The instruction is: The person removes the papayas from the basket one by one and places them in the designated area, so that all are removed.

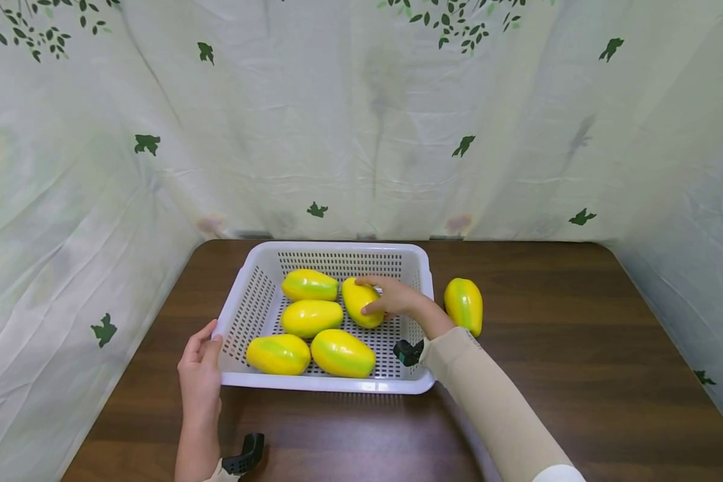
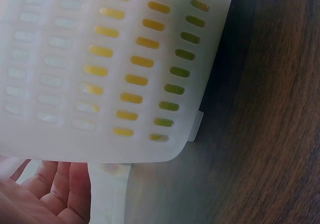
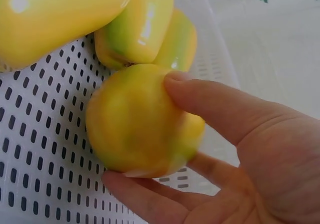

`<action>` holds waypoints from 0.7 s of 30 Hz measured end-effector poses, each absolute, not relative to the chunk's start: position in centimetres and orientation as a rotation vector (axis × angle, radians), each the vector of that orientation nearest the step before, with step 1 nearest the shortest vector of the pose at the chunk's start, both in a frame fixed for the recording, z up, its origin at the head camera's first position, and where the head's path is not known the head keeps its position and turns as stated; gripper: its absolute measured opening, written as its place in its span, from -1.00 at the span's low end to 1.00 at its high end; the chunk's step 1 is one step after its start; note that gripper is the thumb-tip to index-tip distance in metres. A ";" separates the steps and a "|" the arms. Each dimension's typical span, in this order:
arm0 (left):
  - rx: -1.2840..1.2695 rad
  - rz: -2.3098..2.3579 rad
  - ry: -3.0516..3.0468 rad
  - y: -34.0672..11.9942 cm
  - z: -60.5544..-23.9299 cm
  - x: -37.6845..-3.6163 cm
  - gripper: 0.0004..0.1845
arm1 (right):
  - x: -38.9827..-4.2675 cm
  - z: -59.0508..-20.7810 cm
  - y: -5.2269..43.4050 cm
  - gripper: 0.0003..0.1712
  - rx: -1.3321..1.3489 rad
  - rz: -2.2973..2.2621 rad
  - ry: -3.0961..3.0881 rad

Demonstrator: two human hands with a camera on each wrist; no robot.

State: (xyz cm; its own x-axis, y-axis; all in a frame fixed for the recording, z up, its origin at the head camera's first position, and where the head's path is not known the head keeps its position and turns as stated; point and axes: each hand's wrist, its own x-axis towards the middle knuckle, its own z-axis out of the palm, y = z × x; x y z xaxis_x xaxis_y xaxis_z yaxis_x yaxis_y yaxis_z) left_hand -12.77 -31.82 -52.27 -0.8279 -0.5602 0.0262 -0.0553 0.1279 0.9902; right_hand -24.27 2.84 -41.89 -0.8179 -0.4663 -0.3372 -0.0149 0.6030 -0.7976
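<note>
A white perforated plastic basket [image 1: 331, 384] stands on the brown table with several yellow papayas tinged with green inside it. My left hand [image 1: 200, 371] grips the basket's rim at the left side; in the left wrist view its fingers [image 2: 56, 189] curl at the basket's edge. Reaching into the right part of the basket, my right hand [image 1: 400, 298] holds one papaya [image 1: 361, 302] between thumb and fingers. The right wrist view shows that papaya [image 3: 142, 121] end-on, the thumb on its upper side and the fingers beneath.
One more papaya [image 1: 464, 306] lies on the table just right of the basket, beside my right forearm. Brown tabletop [image 1: 578, 348] stretches to the right. A pale cloth with green leaf prints [image 1: 337, 134] hangs behind the table and at both sides.
</note>
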 end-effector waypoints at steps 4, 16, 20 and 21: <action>0.591 -1.747 -2.020 -31.8 -52.2 -12.8 -0.53 | -24.4 -41.9 2.9 -0.29 -0.419 -1.194 2.309; 0.583 -1.755 -2.027 -31.3 -51.2 -12.5 -0.53 | -24.7 -41.8 3.1 -0.29 -0.563 -1.371 2.392; 0.585 -1.760 -2.018 -31.4 -51.3 -12.5 -0.54 | -24.7 -41.6 3.1 -0.29 -0.594 -1.463 2.373; 0.589 -1.757 -2.016 -31.5 -51.6 -12.6 -0.55 | -24.7 -41.6 3.2 -0.30 -0.592 -1.480 2.375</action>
State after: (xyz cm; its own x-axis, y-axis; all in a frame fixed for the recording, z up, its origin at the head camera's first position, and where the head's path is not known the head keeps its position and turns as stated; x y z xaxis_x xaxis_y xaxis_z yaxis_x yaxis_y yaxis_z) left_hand -12.59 -31.53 -51.56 -0.8310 -0.5557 0.0243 -0.0520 0.1211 0.9913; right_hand -24.66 3.15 -41.65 -0.8767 -0.4807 -0.0206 -0.1934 0.3913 -0.8997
